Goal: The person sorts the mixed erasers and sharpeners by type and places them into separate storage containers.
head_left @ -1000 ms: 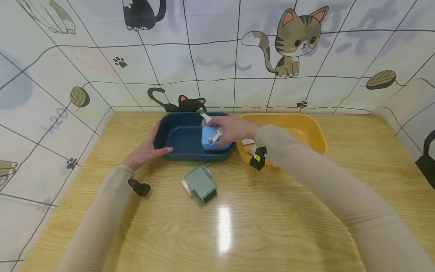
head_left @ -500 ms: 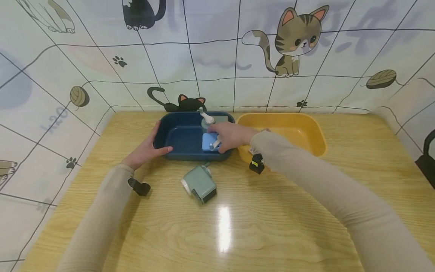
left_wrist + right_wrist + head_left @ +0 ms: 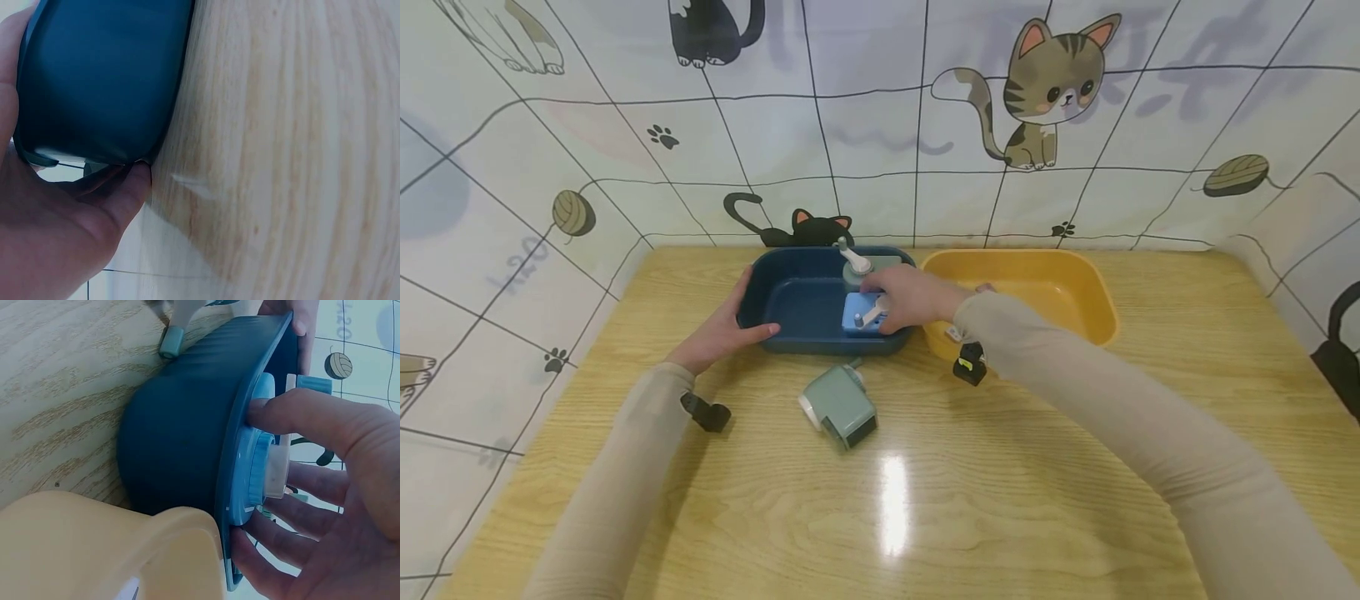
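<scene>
In the head view my left hand (image 3: 722, 329) grips the left end of a dark blue bin (image 3: 797, 342), thumb along the front rim and fingers at the far left side. The left wrist view shows fingertips against the bin's outer wall (image 3: 106, 94). My right hand (image 3: 917, 300) is over the bin's right half, thumb and fingers around a light blue hand-crank pencil sharpener (image 3: 859, 310) with a white crank. The right wrist view shows that sharpener (image 3: 247, 481) inside the rim. Behind it in the bin stands a grey-green crank sharpener (image 3: 889, 263), partly covered by my hand.
Right of the blue bin stands a yellow bin (image 3: 1067, 283) with small items, mostly hidden by my forearm. Another grey-green crank sharpener (image 3: 838, 404) lies on the wooden table (image 3: 760, 500) in front. A cat-print cloth (image 3: 880, 125) rises behind the table.
My right hand has lowered the light blue sharpener into the bin in front of the grey-green one and still holds it. My left hand has stayed on the bin.
</scene>
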`<state>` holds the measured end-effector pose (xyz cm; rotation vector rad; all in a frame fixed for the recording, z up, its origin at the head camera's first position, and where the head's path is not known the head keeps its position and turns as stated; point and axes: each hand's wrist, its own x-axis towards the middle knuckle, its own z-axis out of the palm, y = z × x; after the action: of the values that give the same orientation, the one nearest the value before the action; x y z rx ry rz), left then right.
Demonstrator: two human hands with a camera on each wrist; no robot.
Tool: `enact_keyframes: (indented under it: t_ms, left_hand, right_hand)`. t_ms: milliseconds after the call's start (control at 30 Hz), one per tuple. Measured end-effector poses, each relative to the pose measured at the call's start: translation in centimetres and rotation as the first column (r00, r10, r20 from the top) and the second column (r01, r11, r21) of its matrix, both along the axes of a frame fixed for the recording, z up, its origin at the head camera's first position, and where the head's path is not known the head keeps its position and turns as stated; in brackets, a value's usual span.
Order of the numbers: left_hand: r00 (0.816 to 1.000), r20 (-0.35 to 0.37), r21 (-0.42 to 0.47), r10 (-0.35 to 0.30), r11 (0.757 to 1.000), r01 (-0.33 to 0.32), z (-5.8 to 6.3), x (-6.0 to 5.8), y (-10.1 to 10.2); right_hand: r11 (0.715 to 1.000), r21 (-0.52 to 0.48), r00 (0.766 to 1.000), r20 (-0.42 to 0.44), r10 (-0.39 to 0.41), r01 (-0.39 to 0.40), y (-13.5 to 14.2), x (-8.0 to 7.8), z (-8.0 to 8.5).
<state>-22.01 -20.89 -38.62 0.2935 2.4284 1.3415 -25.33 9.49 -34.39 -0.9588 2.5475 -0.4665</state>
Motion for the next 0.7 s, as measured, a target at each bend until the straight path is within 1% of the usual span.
enact_keyframes:
  t_ms: [133, 367, 467, 533, 600, 700]
  left_hand:
    - [1.000, -0.001, -0.008, 0.000, 1.000, 0.000, 0.1, 0.1, 0.1]
    - [0.999, -0.035, -0.026, 0.006, 1.000, -0.007, -3.2, -1.6, -1.4]
    - [1.000, -0.029, -0.037, 0.009, 0.999, -0.010, -3.2, -1.5, -1.4]
    - [1.000, -0.019, -0.039, 0.007, 0.999, -0.008, -2.9, -1.4, -1.4]
    - [1.000, -0.006, -0.036, 0.007, 0.999, -0.007, -2.3, -1.1, -1.1]
    - [1.000, 0.010, -0.025, 0.006, 1.000, -0.006, -1.1, -0.5, -0.6]
  right_hand:
    - [1.000, -0.004, 1.000, -0.008, -0.012, 0.012, 0.1, 0.2, 0.0]
    - [0.999, -0.042, 1.000, -0.012, -0.008, 0.008, 0.6, 0.5, 0.4]
    - [0.997, -0.075, 1.000, 0.010, -0.025, 0.025, 0.8, 0.7, 0.7]
    - [0.994, -0.097, 0.999, 0.027, -0.038, 0.040, 0.9, 0.8, 1.0]
    - [0.992, -0.116, 0.998, 0.041, -0.046, 0.050, 1.1, 1.0, 1.2]
    - [0.990, -0.133, 0.999, 0.029, -0.036, 0.039, 1.4, 1.3, 1.3]
